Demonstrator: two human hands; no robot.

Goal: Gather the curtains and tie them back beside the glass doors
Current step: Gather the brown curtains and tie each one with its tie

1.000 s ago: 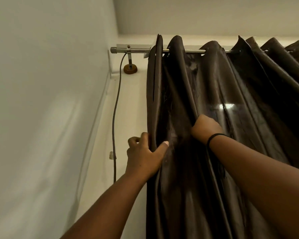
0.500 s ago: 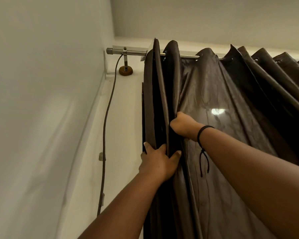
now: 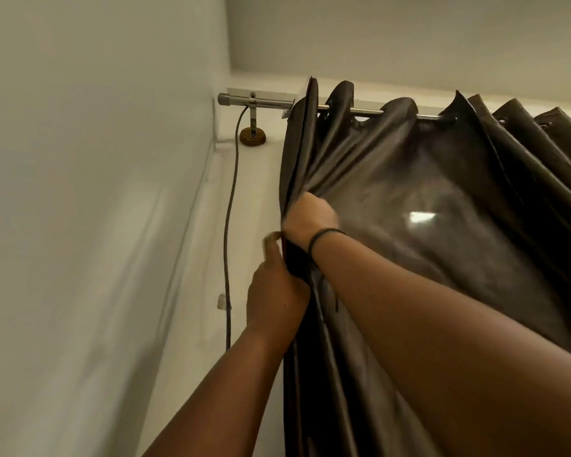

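Gathering step, tie-back not started. Left hand grips the bunched leading folds of the brown curtain, fingers curled round them; right hand pinches the next pleat against the bunch. Curtain hangs from the rod, mostly spread rightward. Next likely: reach right for more pleats. Rod end near side wall; cable just beside the bunch.

A metal curtain rod runs along the top of the wall, held near its left end by a bracket with a round brown base. The dark brown curtain hangs from it in folds, bunched toward the left end.
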